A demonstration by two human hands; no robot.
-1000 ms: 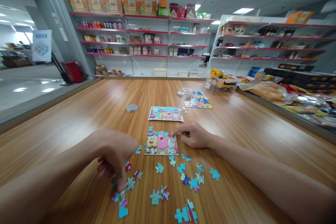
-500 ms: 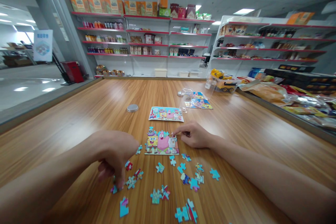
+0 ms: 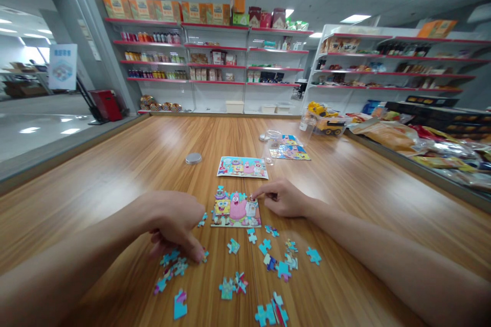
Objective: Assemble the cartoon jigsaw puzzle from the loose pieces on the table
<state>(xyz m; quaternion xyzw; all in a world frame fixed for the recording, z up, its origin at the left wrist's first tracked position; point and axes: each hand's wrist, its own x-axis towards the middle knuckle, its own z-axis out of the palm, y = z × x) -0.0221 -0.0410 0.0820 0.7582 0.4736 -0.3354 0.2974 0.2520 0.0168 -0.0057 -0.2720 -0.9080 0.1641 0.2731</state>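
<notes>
A partly joined jigsaw puzzle (image 3: 238,209) with cartoon characters lies in front of me, its top edge uneven. My right hand (image 3: 286,198) rests at its upper right, the index fingertip touching the puzzle and the other fingers curled. Palm down, my left hand (image 3: 178,222) is low over loose puzzle pieces (image 3: 178,265) left of the puzzle. Its thumb points down beside a small piece (image 3: 205,255), apart from the curled fingers, which are mostly hidden. More loose pieces, such as a blue one (image 3: 313,255), are scattered nearer me. Behind the puzzle lies a printed picture card (image 3: 243,167).
A round metal lid (image 3: 193,158) sits at the back left. Clear plastic jars (image 3: 273,139) and another puzzle picture (image 3: 290,152) are at the back right, near a bin with a yellow toy truck (image 3: 330,125). Packaged goods (image 3: 399,135) line the right side.
My left hand's thumb has shifted right and away from me. Pieces beneath that hand have moved left and now lie more exposed. My right hand stays on the puzzle.
</notes>
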